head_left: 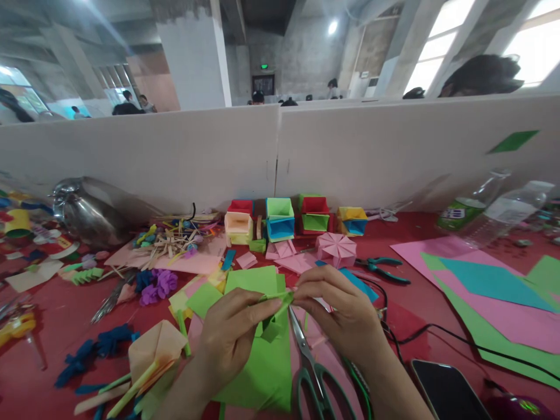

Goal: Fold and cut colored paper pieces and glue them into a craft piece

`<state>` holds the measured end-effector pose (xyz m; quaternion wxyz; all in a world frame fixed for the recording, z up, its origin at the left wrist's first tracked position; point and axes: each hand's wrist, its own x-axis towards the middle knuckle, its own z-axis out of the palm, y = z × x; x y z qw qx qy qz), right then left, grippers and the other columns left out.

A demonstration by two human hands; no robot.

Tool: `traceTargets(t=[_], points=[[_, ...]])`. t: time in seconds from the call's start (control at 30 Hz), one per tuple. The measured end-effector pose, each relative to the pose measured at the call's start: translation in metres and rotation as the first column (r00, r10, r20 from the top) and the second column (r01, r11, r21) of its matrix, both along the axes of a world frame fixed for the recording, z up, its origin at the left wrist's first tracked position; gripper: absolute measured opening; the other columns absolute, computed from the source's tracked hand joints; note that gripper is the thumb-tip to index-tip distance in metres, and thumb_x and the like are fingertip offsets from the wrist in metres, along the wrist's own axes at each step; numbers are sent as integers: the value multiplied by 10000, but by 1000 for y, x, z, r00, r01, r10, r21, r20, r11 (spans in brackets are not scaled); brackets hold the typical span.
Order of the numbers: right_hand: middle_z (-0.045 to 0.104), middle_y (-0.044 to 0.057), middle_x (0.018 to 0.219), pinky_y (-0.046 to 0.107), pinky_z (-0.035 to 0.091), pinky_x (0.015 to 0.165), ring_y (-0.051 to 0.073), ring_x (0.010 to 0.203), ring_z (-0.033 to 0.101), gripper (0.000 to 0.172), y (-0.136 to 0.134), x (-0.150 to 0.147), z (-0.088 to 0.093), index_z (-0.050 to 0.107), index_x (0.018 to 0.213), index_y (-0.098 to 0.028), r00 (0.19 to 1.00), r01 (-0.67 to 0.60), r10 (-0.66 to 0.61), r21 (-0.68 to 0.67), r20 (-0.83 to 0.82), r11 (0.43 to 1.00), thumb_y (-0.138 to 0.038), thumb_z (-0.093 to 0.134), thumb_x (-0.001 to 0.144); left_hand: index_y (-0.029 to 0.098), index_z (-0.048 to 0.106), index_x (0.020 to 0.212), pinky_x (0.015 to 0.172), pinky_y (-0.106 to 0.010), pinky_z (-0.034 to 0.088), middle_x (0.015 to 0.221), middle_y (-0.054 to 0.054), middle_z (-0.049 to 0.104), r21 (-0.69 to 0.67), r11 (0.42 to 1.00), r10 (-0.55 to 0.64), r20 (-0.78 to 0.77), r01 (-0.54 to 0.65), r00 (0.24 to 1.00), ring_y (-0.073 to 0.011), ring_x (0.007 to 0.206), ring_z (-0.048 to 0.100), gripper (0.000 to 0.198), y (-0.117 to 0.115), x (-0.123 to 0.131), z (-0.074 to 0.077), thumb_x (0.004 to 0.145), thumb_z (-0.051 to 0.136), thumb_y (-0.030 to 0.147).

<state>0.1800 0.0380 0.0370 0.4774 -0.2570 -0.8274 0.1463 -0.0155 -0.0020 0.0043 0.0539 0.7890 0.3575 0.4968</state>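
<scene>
Fingers (321,281) of both hands (230,329) (347,315) pinching, partly hiding, narrow lime-green paper strip (284,304), folded, above red table (411,236), near edge cut off

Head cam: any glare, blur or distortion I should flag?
Head view: upper-right windows blown out, ceiling lamp glaring; head view: bright reflections on the metal jug, faint shadow on the partition beside it; head view: clear bottle leans outward, likely wide-angle stretch; head view: left hand and right hand read clearly, fine creases in the green paper piece don't.
</scene>
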Motion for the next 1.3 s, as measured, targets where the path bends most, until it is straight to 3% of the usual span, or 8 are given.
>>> traceTargets(t=[0.17, 0.3, 0.43, 0.63, 0.9, 1.13, 1.3], points=[[605, 33, 805, 266, 471, 682, 157, 782, 581, 110, 1, 2, 1, 619, 796, -197, 997, -16, 21, -65, 68, 998, -130, 550, 850, 256, 604, 1135, 659, -247, 470, 891, -49, 641, -9, 1000, 5, -36, -5, 999, -149, 800, 594, 394, 0, 0, 1, 847, 437, 44], [602, 21, 783, 261, 469, 678, 152, 768, 586, 52, 2, 2, 0, 614, 796, -193, 998, -55, 48, -217, -37, 975, -149, 604, 823, 268, 601, 1134, 664, -231, 467, 886, -36, 631, -69, 997, -26, 49, 29, 998, -140, 806, 597, 397, -1, 0, -2, 848, 446, 42], [610, 18, 765, 276, 467, 680, 155, 751, 586, 45, 2, 1, -2, 607, 782, -195, 991, -95, 65, -275, -118, 957, -169, 637, 803, 292, 610, 1108, 641, -222, 460, 862, -22, 629, -145, 988, -32, 149, 54, 988, -134, 767, 595, 367, -2, 0, -4, 861, 453, 71], [595, 21, 766, 284, 479, 674, 164, 758, 584, 57, 0, 2, 1, 608, 765, -199, 993, -71, 51, -198, -102, 978, -161, 640, 792, 270, 627, 1081, 628, -240, 463, 837, -36, 643, -157, 985, -43, 164, 70, 986, -152, 752, 604, 317, -2, 0, -3, 866, 468, 100], [579, 32, 796, 270, 461, 671, 157, 769, 567, 120, 0, 6, 3, 608, 770, -202, 999, -49, 51, -121, 13, 991, -112, 562, 834, 279, 602, 1133, 665, -233, 461, 879, -31, 632, -101, 992, -75, 68, 81, 995, -139, 802, 586, 396, 0, -1, -3, 852, 457, 42], [609, 13, 777, 257, 464, 671, 142, 742, 580, 39, 1, 4, 1, 622, 802, -193, 990, -110, 71, -354, -123, 929, -173, 653, 790, 279, 622, 1097, 658, -231, 459, 867, -25, 643, -105, 990, -81, 148, 97, 986, -138, 787, 604, 335, -1, -1, -3, 862, 478, 89], [634, 20, 781, 257, 475, 681, 144, 752, 599, 29, -1, 4, 2, 651, 794, -191, 982, -159, 100, -423, -159, 892, -166, 661, 782, 272, 612, 1118, 669, -232, 458, 876, -31, 634, -88, 989, -104, 132, 116, 986, -142, 810, 591, 344, -1, -1, -3, 868, 468, 84]])
